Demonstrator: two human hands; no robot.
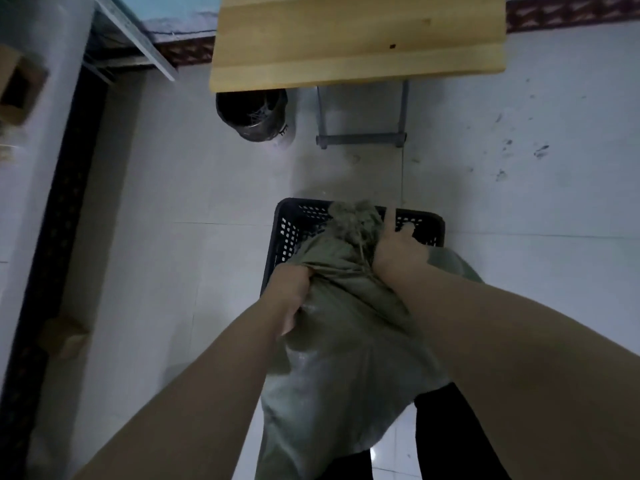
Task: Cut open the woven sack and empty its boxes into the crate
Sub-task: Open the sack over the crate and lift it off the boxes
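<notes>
A grey-green woven sack (332, 344) hangs in front of me, its tied, frayed neck (353, 216) reaching over the black perforated crate (287, 233) on the floor. My left hand (289, 292) grips the sack's left side just below the neck. My right hand (398, 247) clutches the bunched cloth at the neck on the right, thumb raised. The sack is tied shut with string, and no boxes show. The sack covers most of the crate's inside.
A wooden table (356, 39) with grey metal legs (360, 138) stands ahead. Under its left edge sits a black bin (252, 112). A dark-edged shelf (52, 220) with cardboard boxes runs along the left. Pale tiled floor surrounds the crate.
</notes>
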